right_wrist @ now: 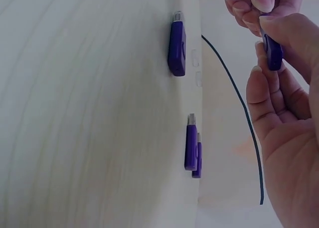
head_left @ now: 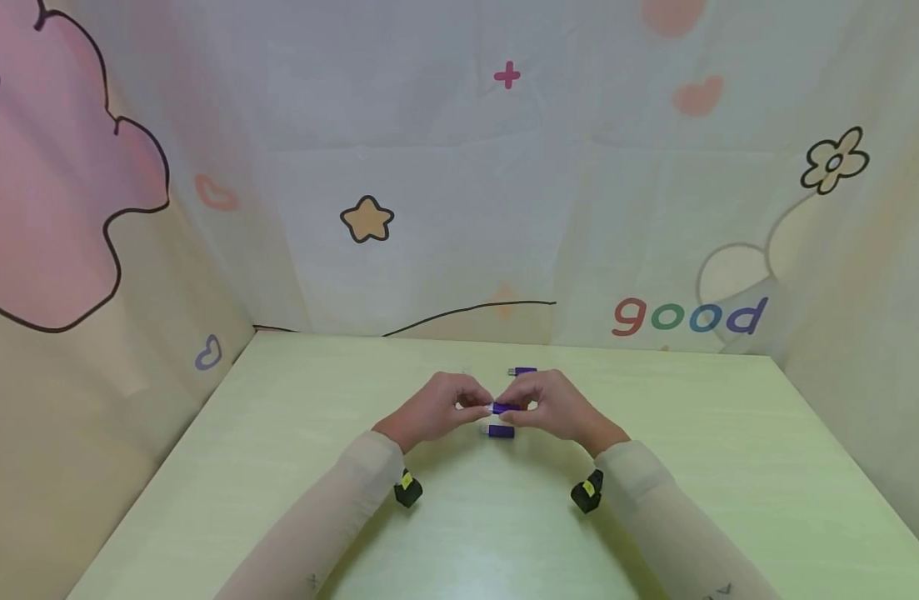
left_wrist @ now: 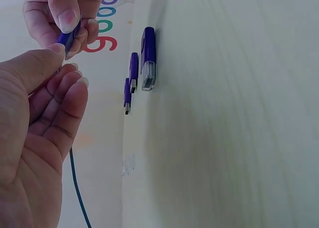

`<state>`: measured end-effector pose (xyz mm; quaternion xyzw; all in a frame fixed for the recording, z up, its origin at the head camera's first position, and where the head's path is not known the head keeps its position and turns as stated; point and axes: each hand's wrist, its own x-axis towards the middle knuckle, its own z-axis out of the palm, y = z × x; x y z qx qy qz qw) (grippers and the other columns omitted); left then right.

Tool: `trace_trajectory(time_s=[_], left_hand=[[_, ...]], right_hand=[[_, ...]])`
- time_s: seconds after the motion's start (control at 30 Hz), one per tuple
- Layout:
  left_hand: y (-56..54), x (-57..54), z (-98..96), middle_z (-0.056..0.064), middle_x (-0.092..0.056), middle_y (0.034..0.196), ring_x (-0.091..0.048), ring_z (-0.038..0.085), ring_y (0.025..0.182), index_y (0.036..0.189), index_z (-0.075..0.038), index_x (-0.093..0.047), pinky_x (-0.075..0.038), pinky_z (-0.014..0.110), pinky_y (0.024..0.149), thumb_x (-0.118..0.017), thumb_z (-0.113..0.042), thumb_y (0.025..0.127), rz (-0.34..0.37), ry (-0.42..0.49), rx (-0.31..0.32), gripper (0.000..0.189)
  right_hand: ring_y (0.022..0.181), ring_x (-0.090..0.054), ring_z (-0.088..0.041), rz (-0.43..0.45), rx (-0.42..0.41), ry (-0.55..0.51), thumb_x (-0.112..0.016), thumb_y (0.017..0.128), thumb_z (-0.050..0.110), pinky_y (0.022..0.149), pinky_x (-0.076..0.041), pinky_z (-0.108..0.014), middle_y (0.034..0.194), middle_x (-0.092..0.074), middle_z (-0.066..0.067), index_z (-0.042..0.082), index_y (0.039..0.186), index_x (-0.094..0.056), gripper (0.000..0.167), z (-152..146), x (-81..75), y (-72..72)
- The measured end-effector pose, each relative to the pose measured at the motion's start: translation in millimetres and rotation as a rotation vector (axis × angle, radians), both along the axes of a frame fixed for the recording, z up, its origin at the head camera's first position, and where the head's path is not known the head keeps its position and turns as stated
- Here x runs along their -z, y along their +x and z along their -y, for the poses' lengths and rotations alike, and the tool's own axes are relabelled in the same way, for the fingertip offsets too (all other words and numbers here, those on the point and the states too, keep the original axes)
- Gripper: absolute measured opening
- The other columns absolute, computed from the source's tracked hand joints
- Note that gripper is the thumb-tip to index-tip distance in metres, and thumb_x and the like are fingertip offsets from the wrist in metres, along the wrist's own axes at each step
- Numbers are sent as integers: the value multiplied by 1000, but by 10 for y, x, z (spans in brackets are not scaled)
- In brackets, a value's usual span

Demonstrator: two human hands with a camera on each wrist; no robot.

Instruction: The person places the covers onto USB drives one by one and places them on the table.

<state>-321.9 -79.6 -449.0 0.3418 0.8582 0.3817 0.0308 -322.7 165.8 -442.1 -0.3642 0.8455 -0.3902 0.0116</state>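
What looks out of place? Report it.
Nothing looks spilled or damaged. Slightly odd: two small clear plastic caps lie loose, to the left of two uncapped purple plastic USB sticks whose metal plugs are exposed.

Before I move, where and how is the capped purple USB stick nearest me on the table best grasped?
Probably pinch the purple stick by its body's long edges, from the right: it lies left to right, with its clear cap at the left end.
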Motion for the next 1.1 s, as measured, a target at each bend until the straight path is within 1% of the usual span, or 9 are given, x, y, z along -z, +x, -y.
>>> trace_trajectory(time_s=[0.17, 0.27, 0.37, 0.5, 0.63, 0.8, 0.87, 0.97, 1.1], left_hand=[[-67, 20, -14, -3, -76, 101, -67, 5, 87, 112, -14, -77, -57, 23, 82, -74, -20, 95, 38, 8, -30, 17], [-90, 39, -32, -2, -77, 100, -67, 6, 86, 110, -13, -78, -57, 23, 81, -75, -21, 95, 49, 6, -48, 17], [-103, 53, -55, -2, -76, 100, -68, 6, 87, 109, -12, -78, -57, 23, 81, -75, -21, 95, 73, -7, -76, 17], [-117, 62, -84, -1, -77, 102, -68, 7, 88, 109, -11, -78, -58, 24, 83, -75, -20, 95, 97, -46, -116, 17], [-150, 82, -106, 0, -77, 100, -68, 7, 87, 108, -10, -78, -58, 24, 83, -76, -17, 94, 73, -109, -123, 16], [-198, 123, -140, 1, -77, 96, -66, 9, 84, 106, -8, -78, -58, 25, 82, -76, -14, 93, 45, -173, -113, 14], [-214, 139, -155, 1, -76, 95, -65, 9, 83, 105, -8, -78, -58, 25, 82, -76, -13, 93, 32, -193, -112, 13], [-235, 161, -175, 0, -76, 95, -63, 9, 84, 105, -8, -79, -57, 24, 82, -75, -12, 93, -10, -226, -112, 13], [-248, 174, -200, 0, -75, 94, -62, 9, 85, 103, -7, -79, -56, 24, 81, -75, -10, 93, -54, -252, -106, 11]], right_hand=[[83, -66, -9, -4, 42, -15, -83, 87, 21, 76, -58, -26, 97, -77, 2, 15, 105, -81, 19, -3, 56, -46], [80, -65, -8, 1, 87, -2, -85, 86, 22, 75, -58, -24, 94, -75, 3, 15, 104, -81, 20, -15, 80, -63], [77, -65, -9, 11, 115, 11, -85, 84, 19, 73, -57, -24, 92, -75, 2, 13, 103, -81, 20, -36, 99, -75], [80, -69, -10, 29, 118, 12, -85, 84, 13, 76, -59, -25, 94, -77, -1, 10, 102, -81, 19, -60, 132, -98], [83, -70, -9, 55, 131, 38, -84, 85, 12, 80, -60, -26, 97, -78, -1, 12, 102, -81, 18, -67, 167, -130], [82, -71, -9, 79, 132, 77, -84, 85, 10, 78, -60, -25, 95, -78, 0, 12, 99, -81, 15, -48, 198, -168], [81, -71, -8, 78, 123, 86, -83, 85, 9, 76, -60, -24, 93, -78, -1, 11, 98, -81, 14, -38, 201, -174], [81, -73, -9, 65, 118, 101, -83, 84, 8, 76, -60, -23, 92, -78, -2, 9, 97, -81, 13, -25, 197, -175], [80, -73, -9, 52, 127, 132, -84, 83, 7, 75, -60, -23, 91, -77, -3, 8, 96, -81, 13, -10, 184, -173]])
